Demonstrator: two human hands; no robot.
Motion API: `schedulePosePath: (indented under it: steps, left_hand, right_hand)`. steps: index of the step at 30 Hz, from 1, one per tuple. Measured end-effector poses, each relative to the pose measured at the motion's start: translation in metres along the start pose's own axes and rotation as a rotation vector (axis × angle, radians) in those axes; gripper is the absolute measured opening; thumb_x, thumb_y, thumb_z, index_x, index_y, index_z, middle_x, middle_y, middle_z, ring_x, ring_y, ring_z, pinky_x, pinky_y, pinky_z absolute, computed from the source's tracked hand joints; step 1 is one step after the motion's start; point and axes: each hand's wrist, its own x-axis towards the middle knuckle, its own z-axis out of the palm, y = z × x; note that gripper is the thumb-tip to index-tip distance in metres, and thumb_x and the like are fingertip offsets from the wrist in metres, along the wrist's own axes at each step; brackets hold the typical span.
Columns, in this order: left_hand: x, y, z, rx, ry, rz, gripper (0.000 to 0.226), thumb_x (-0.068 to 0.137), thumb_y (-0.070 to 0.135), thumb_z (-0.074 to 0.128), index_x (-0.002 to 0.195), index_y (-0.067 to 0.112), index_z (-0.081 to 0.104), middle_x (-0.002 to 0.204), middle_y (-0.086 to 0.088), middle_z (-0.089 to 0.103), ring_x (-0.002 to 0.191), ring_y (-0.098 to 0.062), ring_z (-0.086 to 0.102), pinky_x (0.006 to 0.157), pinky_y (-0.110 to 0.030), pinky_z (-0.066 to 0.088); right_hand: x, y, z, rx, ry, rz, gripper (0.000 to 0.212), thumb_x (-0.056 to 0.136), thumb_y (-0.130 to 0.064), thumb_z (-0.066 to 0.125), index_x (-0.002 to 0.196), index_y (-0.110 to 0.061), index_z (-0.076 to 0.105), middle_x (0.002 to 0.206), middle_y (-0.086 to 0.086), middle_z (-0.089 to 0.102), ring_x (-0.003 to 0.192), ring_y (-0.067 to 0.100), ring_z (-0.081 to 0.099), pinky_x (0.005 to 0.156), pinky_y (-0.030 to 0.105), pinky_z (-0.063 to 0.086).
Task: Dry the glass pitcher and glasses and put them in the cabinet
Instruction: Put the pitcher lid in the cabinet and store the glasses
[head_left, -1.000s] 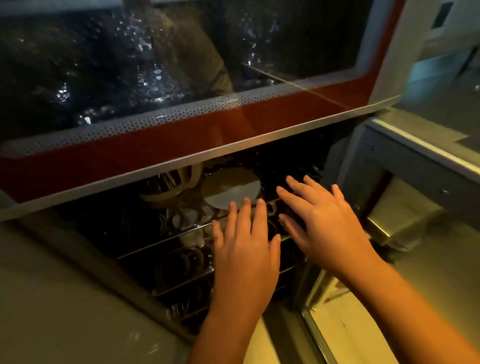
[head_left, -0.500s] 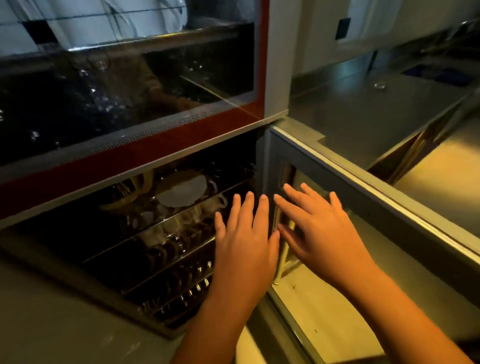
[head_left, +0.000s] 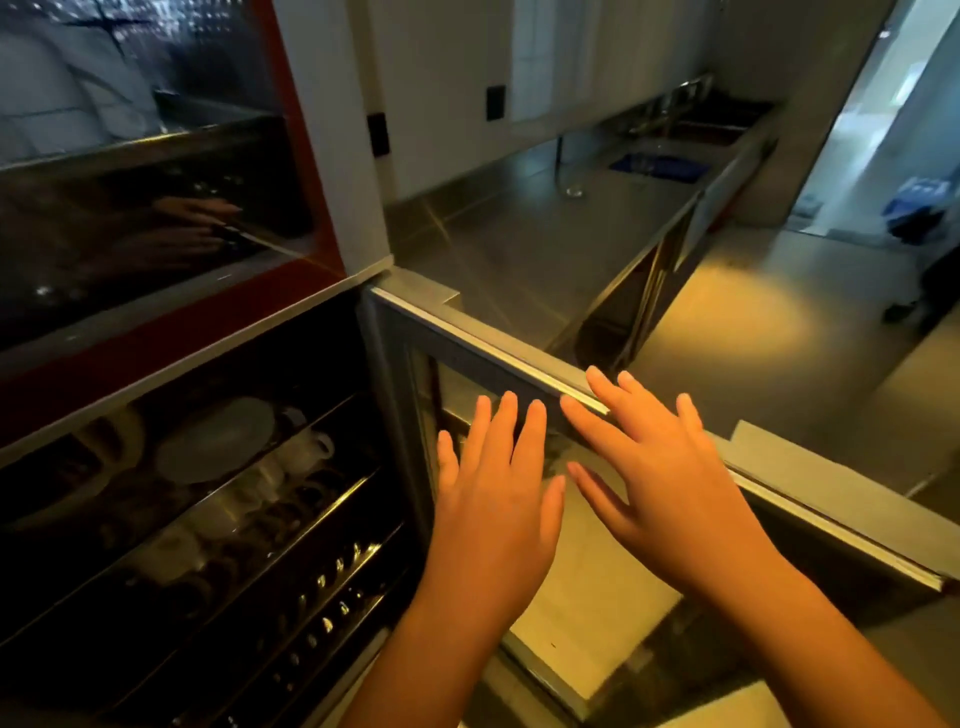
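Observation:
The lower compartment of the cabinet (head_left: 208, 395) stands open at the left, its wire racks holding a white plate (head_left: 215, 439), white cups (head_left: 306, 452) and other dark crockery. Its glass door (head_left: 519, 358) is swung out to the right. My left hand (head_left: 498, 493) and my right hand (head_left: 660, 478) hover flat and empty in front of that door, fingers spread, the right one's fingertips over the door's top edge. A clear glass (head_left: 571, 179) stands far off on the steel counter. No pitcher is in view.
A long steel counter (head_left: 519, 244) runs away to the right of the cabinet, with a sink (head_left: 660, 161) holding something blue at its far end. The upper cabinet door (head_left: 145, 171) is closed dark glass with a red frame. Floor and a doorway lie at the right.
The view has swung right from the cabinet racks toward the counter. Both hands have drifted right with it, from in front of the racks to in front of the open door.

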Motion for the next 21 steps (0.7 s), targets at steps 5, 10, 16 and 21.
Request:
schedulePosePath:
  steps: [5, 10, 16, 21]
  left_hand:
    - [0.006, 0.040, 0.000, -0.166, -0.096, 0.061, 0.060, 0.095, 0.036, 0.040, 0.147, 0.023, 0.012, 0.155, 0.000, 0.008, 0.139, -0.015, -0.009, 0.102, -0.041, -0.012]
    - [0.008, 0.080, 0.003, -0.066, -0.144, 0.107, 0.062, 0.073, 0.035, 0.075, 0.126, 0.013, 0.053, 0.130, -0.010, 0.056, 0.123, -0.031, 0.046, 0.089, -0.055, 0.019]
    - [0.002, 0.126, 0.009, -0.079, -0.120, 0.161, 0.061, 0.078, 0.036, 0.068, 0.132, 0.014, 0.049, 0.137, -0.013, 0.048, 0.127, -0.036, 0.043, 0.091, -0.057, 0.010]
    - [-0.001, 0.146, 0.008, -0.072, -0.115, 0.137, 0.064, 0.091, 0.042, 0.047, 0.146, 0.022, 0.021, 0.154, -0.004, 0.017, 0.142, -0.027, 0.011, 0.099, -0.045, -0.005]
  right_hand:
    - [-0.021, 0.027, -0.023, -0.069, 0.015, 0.080, 0.052, 0.069, -0.032, 0.074, 0.118, -0.018, 0.062, 0.125, 0.014, 0.058, 0.113, 0.038, 0.055, 0.086, 0.057, 0.024]
    - [-0.047, 0.059, -0.043, -0.094, -0.162, 0.164, 0.057, 0.072, -0.038, 0.072, 0.124, -0.022, 0.058, 0.132, 0.012, 0.053, 0.121, 0.038, 0.049, 0.092, 0.056, 0.024]
    - [-0.066, 0.094, -0.076, -0.064, -0.403, 0.292, 0.072, 0.077, -0.059, 0.009, 0.145, -0.037, 0.002, 0.156, -0.007, -0.001, 0.143, 0.018, -0.003, 0.113, 0.044, -0.002]
    - [-0.075, 0.114, -0.077, -0.064, -0.504, 0.258, 0.070, 0.078, -0.061, 0.008, 0.145, -0.040, 0.004, 0.156, -0.009, -0.002, 0.143, 0.018, -0.006, 0.111, 0.044, -0.005]
